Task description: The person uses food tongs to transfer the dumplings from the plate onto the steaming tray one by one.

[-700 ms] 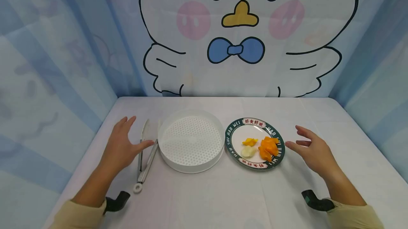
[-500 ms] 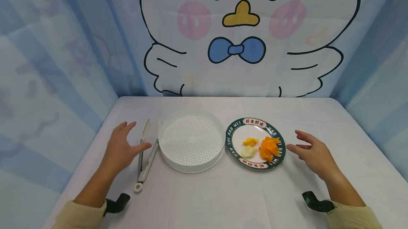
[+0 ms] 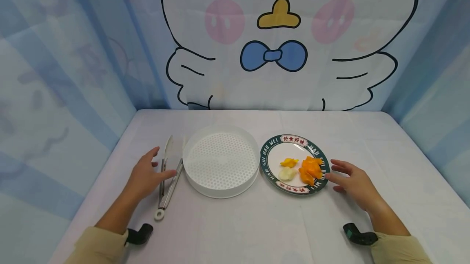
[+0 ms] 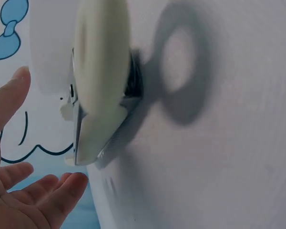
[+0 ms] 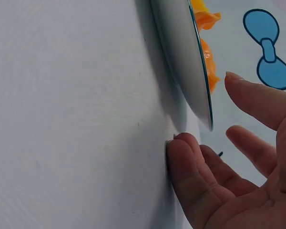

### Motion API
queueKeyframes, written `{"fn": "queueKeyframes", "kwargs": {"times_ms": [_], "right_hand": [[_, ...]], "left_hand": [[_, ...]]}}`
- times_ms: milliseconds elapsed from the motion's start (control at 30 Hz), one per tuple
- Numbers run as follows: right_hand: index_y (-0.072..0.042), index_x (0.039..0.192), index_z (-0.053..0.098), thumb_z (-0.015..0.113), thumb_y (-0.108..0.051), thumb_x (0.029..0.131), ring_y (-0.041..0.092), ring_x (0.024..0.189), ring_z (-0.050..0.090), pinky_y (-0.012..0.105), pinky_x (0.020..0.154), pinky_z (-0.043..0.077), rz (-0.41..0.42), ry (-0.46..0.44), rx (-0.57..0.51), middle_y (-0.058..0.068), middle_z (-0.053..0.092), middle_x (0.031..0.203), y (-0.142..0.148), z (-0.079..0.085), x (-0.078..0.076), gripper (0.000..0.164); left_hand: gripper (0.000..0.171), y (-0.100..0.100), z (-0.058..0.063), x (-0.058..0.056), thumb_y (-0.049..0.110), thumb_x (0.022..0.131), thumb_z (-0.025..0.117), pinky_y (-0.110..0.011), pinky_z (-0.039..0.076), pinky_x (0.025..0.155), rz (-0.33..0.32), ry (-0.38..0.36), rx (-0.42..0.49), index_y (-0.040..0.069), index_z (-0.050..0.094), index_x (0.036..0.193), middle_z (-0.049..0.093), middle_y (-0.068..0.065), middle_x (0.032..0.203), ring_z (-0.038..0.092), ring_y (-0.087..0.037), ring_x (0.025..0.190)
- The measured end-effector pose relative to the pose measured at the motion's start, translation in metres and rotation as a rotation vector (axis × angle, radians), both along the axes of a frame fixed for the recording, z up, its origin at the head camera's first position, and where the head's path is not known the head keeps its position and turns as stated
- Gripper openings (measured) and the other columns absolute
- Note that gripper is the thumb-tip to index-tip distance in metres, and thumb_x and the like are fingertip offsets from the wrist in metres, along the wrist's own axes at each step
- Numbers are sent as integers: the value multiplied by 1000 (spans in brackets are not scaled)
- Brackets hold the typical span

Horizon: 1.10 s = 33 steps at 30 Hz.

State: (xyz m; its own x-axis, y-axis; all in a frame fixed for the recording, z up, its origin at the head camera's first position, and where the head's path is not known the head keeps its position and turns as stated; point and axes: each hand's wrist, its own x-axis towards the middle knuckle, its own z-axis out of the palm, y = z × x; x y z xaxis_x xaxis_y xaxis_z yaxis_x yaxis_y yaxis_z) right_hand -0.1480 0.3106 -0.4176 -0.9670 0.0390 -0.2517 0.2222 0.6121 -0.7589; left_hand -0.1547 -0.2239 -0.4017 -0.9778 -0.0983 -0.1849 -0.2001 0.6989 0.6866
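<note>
My left hand [image 3: 145, 180] hovers around the metal tongs [image 3: 171, 188], thumb and fingers spread on either side of them. The tongs lie on the table with their pale ring end toward me; that ring [image 4: 102, 52] looms large in the left wrist view. At the plate's right edge is my right hand [image 3: 354, 186], its thumb above the rim and its fingers low by the tabletop. The round plate [image 3: 273, 156] has a green lettered rim. On it sit a cluster of orange pieces [image 3: 310, 170], a small yellow piece [image 3: 289, 162] and a pale cream piece [image 3: 287, 173].
Between tongs and plate stands a round white tray [image 3: 221, 162] with a perforated base and raised wall. A white cloth covers the table [image 3: 235, 231]. Behind it hangs a curtain [image 3: 271, 84] with a cartoon print; blue curtains flank both sides.
Both hands have come down toward the table. The left has closed in on the tongs, and the right has shifted left to the plate's rim. Tongs, tray and plate stay put.
</note>
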Motion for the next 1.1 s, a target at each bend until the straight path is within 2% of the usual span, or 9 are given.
{"fn": "queueKeyframes", "kwargs": {"times_ms": [167, 367, 600, 800, 967, 1100], "right_hand": [[4, 153, 30, 69, -36, 96, 36, 109, 61, 31, 81, 56, 2, -26, -40, 34, 37, 147, -2, -4, -1, 80], [4, 152, 32, 71, -33, 95, 28, 99, 64, 28, 79, 56, 3, -38, -78, 35, 37, 146, -7, -3, 0, 78], [5, 149, 36, 71, -25, 96, 29, 100, 61, 26, 77, 56, -7, -36, -97, 37, 34, 145, -9, -5, -2, 71], [7, 148, 38, 70, -21, 96, 32, 105, 56, 24, 77, 55, -1, -30, -115, 34, 36, 145, -10, -7, -1, 67], [7, 148, 38, 70, -22, 96, 29, 102, 57, 23, 77, 55, 0, -23, -111, 34, 37, 144, -9, -8, -1, 68], [7, 148, 37, 70, -22, 96, 28, 101, 58, 23, 77, 55, -1, -28, -116, 34, 37, 145, -9, -8, -2, 69]], "left_hand": [[104, 2, -5, -1, 29, 84, 82, -62, 43, 97, -25, -27, -16, -3, 15, 157, 25, -30, 156, 39, -50, 133], [96, 4, -10, 1, 22, 84, 82, -62, 45, 94, -57, -21, -65, -9, 23, 152, 33, -33, 148, 44, -50, 128], [84, 5, -11, 3, 12, 86, 75, -62, 44, 96, -52, 13, -97, -13, 25, 149, 37, -37, 144, 43, -53, 127], [77, 1, -11, 3, 3, 85, 66, -63, 42, 97, -11, 18, -141, -14, 25, 149, 40, -38, 141, 44, -53, 126], [84, -2, -9, -1, 12, 86, 73, -64, 41, 98, 6, -28, -146, -15, 24, 149, 35, -39, 144, 41, -54, 128], [92, -4, -9, -1, 25, 84, 78, -63, 46, 91, 12, -81, -167, -17, 25, 146, 37, -40, 140, 46, -53, 121]]}}
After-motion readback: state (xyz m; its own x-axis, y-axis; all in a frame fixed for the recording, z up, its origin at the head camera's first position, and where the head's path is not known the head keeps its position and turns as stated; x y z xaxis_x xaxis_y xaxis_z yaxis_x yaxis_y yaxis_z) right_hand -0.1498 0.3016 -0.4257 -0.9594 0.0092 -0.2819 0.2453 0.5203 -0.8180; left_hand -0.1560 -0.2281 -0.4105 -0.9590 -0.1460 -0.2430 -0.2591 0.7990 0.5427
